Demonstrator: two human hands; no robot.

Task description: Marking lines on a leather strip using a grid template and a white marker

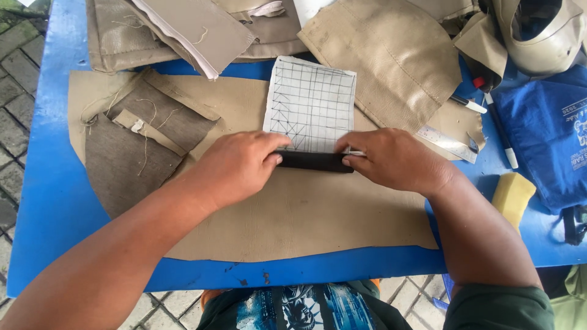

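Left hand (235, 166) and right hand (391, 160) pinch ends of black strip (315, 161) at frame centre, over grid paper (310, 104). Risk, I judge: paper slides on tan sheet (306, 214), strip goes crooked.

A: The tabletop (43, 183) is bright blue, the big fabric sheet (306, 214) on it plain tan.

B: And the white sheet (310, 104)?

A: A dark hand-drawn grid with diagonals. Below it, a black strip (313, 161). The sponge (512, 193) is yellow, the bag (544, 140) blue.
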